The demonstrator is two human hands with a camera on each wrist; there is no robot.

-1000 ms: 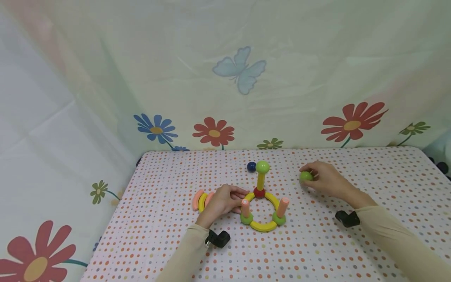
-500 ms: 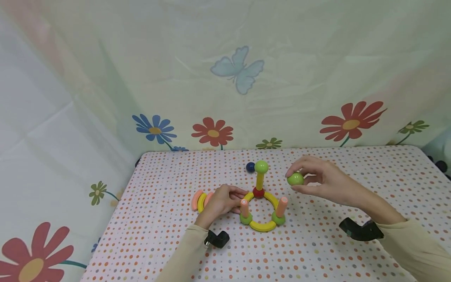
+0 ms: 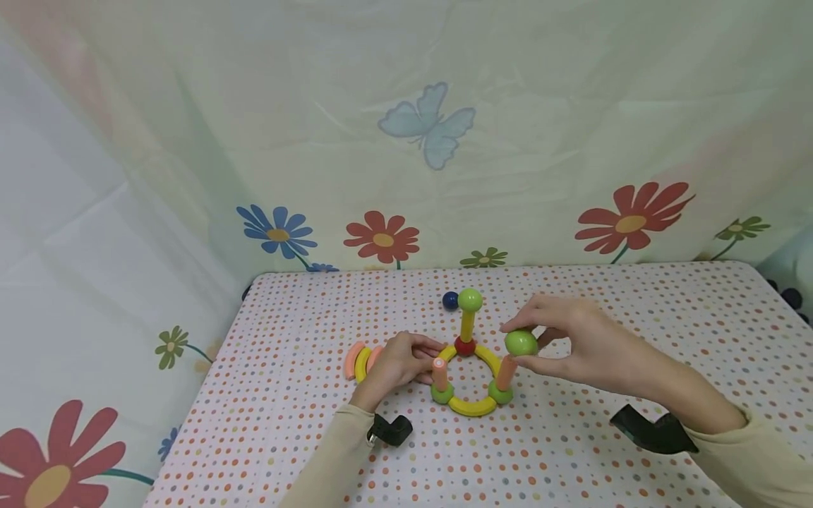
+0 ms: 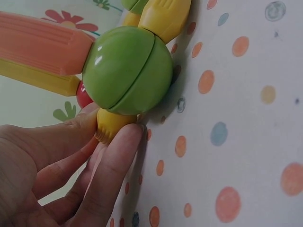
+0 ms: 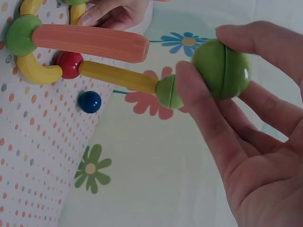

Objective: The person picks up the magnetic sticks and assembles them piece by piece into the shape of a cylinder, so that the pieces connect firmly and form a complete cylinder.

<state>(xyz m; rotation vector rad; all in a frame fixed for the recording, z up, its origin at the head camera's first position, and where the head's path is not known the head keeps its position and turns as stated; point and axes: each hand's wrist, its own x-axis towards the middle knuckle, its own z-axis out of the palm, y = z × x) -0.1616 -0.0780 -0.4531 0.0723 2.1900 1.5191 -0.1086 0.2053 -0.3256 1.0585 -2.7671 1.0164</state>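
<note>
Right of centre in the head view, we see the right hand (image 3: 571, 346) pinching a glossy lime-green grooved ball (image 3: 521, 343) between thumb and fingertips, parted only by the ball's width. The right wrist view shows us that ball in the upper right, apart from the end of the upright salmon ridged post (image 3: 506, 374).

At the centre of the head view, our left hand (image 3: 400, 360) has thumb and fingers closed in a pinch on a yellow curved bar (image 4: 112, 124), just beside the green ball joint (image 4: 128, 71) in the upper middle of the left wrist view. The bar is part of a ring whose back joint, a red ball (image 3: 466, 346), bears a straight yellow post (image 3: 467, 327) topped by a green ball cap (image 3: 470, 300). We find a dark blue glossy ball (image 3: 450, 301) on the dotted white cloth (image 3: 483, 473), behind the ring
</note>
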